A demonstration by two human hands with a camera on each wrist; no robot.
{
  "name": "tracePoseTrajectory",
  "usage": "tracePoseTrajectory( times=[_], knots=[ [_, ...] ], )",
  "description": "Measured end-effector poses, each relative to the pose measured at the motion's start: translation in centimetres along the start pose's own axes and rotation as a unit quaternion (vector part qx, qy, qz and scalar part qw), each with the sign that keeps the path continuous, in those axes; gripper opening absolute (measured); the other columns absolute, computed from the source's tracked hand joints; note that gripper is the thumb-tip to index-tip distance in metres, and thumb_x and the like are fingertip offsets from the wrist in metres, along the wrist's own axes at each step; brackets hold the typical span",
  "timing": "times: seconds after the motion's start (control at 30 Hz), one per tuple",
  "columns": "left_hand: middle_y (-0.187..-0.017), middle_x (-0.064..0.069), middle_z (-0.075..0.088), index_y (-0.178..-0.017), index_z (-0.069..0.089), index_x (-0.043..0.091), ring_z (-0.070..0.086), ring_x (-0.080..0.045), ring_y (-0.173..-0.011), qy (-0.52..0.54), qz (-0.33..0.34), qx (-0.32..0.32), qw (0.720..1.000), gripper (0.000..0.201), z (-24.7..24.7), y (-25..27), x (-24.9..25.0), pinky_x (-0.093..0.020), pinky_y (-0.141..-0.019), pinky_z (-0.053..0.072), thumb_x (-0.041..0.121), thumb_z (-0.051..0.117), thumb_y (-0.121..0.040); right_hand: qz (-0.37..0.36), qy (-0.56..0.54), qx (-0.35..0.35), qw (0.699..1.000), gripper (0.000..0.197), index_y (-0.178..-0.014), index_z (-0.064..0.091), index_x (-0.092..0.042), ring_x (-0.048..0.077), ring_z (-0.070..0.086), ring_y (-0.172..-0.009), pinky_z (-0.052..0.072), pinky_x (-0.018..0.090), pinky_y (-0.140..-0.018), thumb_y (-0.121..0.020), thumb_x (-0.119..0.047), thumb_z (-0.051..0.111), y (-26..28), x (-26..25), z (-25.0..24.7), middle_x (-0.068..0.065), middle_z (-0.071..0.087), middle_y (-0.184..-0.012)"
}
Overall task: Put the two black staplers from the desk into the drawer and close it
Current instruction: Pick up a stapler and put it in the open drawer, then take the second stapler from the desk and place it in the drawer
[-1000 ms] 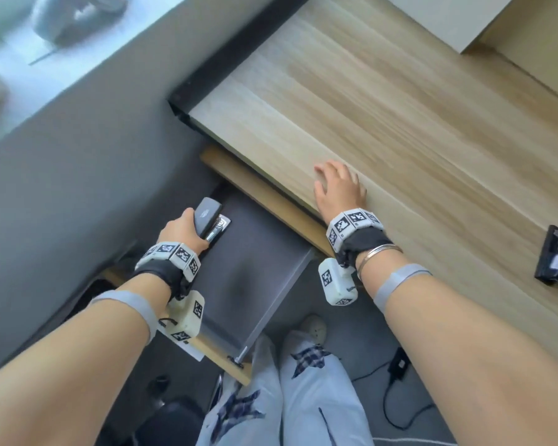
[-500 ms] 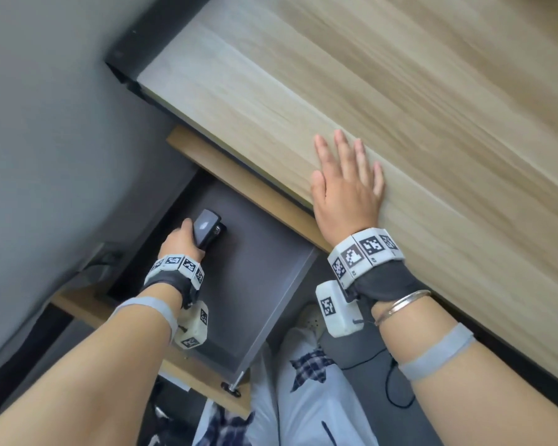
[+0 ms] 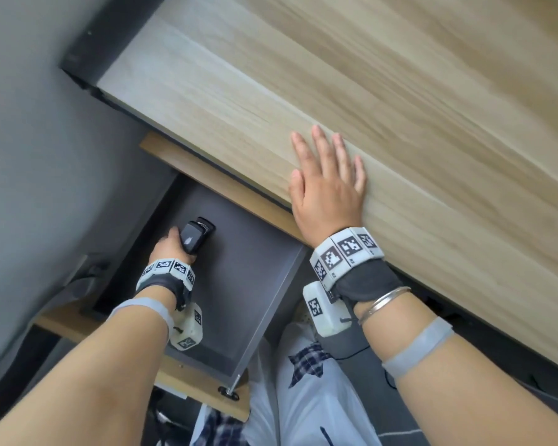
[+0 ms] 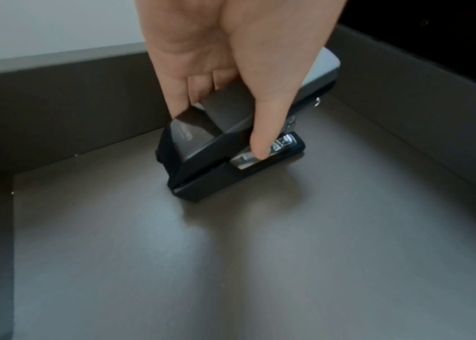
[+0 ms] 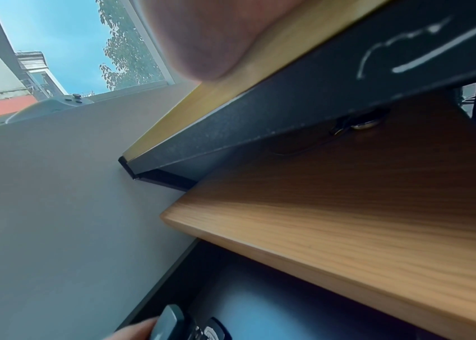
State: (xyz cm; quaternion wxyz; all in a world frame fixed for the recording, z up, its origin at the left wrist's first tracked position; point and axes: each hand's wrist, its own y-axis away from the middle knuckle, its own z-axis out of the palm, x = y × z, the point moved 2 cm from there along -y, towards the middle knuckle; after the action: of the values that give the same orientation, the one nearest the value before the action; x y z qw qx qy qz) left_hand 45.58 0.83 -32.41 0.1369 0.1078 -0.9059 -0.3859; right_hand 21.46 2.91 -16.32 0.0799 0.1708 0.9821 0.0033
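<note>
Big wooden counter point(image 3: 384, 107) up top with the right hand point(image 3: 327, 185) lying flat on its edge, fingers straight, holding nothing. Below it the grey drawer point(image 3: 255, 284) is pulled open, and the left hand point(image 3: 171, 246) grips a black stapler point(image 4: 230, 147) whose base touches the drawer floor.

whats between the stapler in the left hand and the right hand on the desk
In the head view, bare grey drawer floor, then the wooden strip under the desk edge, lie between the stapler and the right hand.

Left hand point(image 3: 171, 244) reaches down with fingers point(image 4: 262, 128) curled; right hand point(image 3: 327, 191) lies flat.
</note>
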Motion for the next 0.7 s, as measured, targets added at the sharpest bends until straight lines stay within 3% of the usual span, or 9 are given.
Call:
tracePoseTrajectory(
  times=[0.23, 0.47, 0.57, 0.7],
  knots=[
    [-0.123, -0.020, 0.055, -0.121, 0.047, 0.005, 0.056, -0.037, -0.113, -0.009, 0.032, 0.030, 0.999, 0.054, -3.6, 2.5, 3.4, -0.043, -0.091, 0.048, 0.019, 0.073, -0.076, 0.008, -0.018, -0.009, 1.000, 0.050, -0.143, 0.030, -0.038, 0.019, 0.019, -0.146, 0.013, 0.048, -0.116, -0.094, -0.035, 0.040, 0.1, -0.2, -0.7, -0.009, 0.024, -0.157],
    [-0.122, -0.012, 0.064, -0.118, 0.056, 0.010, 0.059, -0.030, -0.113, -0.077, 0.098, -0.010, 0.992, 0.039, -7.7, 8.1, 8.4, -0.033, -0.092, 0.047, 0.021, 0.064, -0.082, -0.003, -0.074, -0.107, 0.992, 0.049, -0.143, 0.029, -0.037, 0.014, 0.011, -0.147, 0.008, 0.042, -0.119, -0.096, -0.030, 0.040, -0.3, 0.5, -2.4, -0.010, 0.018, -0.158],
    [-0.123, -0.010, 0.064, -0.119, 0.059, 0.010, 0.060, -0.029, -0.114, -0.109, 0.144, -0.028, 0.983, 0.038, -9.6, 10.9, 11.0, -0.034, -0.097, 0.049, 0.018, 0.064, -0.083, 0.008, -0.119, -0.118, 0.986, 0.044, -0.140, 0.039, -0.030, 0.015, 0.024, -0.143, 0.019, 0.037, -0.117, -0.096, -0.025, 0.043, -0.5, 1.4, -4.2, -0.005, 0.031, -0.154],
    [-0.118, -0.008, 0.067, -0.110, 0.065, 0.012, 0.061, -0.026, -0.111, -0.139, 0.205, -0.031, 0.968, 0.029, -11.6, 14.6, 14.6, -0.031, -0.092, 0.049, 0.019, 0.063, -0.081, 0.053, -0.153, -0.111, 0.981, 0.039, -0.133, 0.047, -0.026, 0.021, 0.042, -0.130, 0.030, 0.035, -0.108, -0.094, -0.021, 0.043, 0.1, 3.8, -7.7, 0.001, 0.047, -0.142]
  ],
)
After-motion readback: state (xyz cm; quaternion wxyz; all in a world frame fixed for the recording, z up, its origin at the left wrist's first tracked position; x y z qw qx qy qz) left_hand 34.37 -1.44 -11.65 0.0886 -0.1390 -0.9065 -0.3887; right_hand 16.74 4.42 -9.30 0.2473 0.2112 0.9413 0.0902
